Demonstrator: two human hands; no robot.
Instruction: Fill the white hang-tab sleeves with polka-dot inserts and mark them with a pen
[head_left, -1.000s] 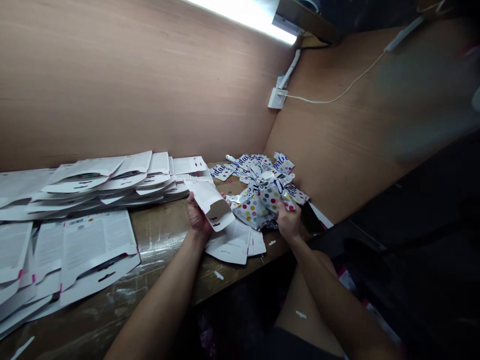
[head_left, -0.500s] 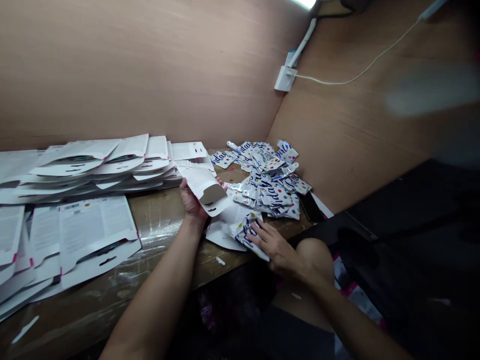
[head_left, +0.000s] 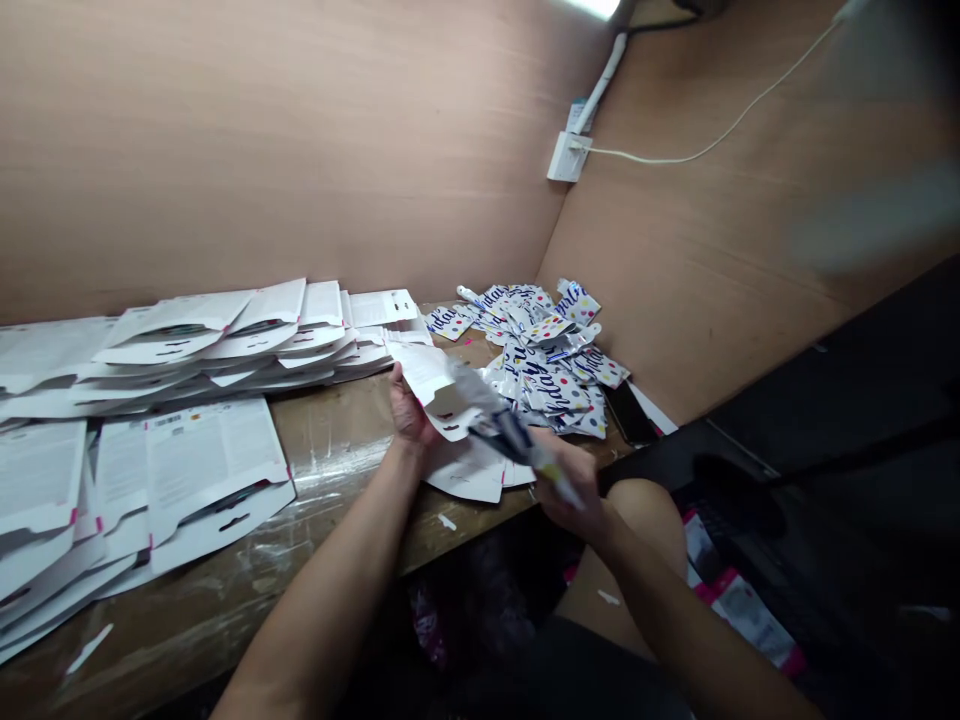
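Note:
My left hand [head_left: 409, 415] grips a white cardboard sleeve [head_left: 439, 385] with an open end, held just above the table. My right hand [head_left: 574, 485] is closed on a folded polka-dot foil balloon [head_left: 517, 440], blurred by motion, whose tip reaches the sleeve's opening. Under both hands lie a few flat white sleeves [head_left: 469, 470]. Behind them, in the corner, sits a heap of folded polka-dot foil balloons [head_left: 544, 345].
Piles of flat white printed card sleeves [head_left: 202, 345] cover the left of the plastic-wrapped table [head_left: 330, 450], with more at the front left [head_left: 112, 490]. A wall socket with a white cable [head_left: 566, 155] is on the wooden wall. A dark phone-like slab [head_left: 626, 410] lies by the right wall.
My right hand picked one balloon off the heap, pressed it on the table, and has now lifted it toward the sleeve's open end. The left hand kept holding the sleeve.

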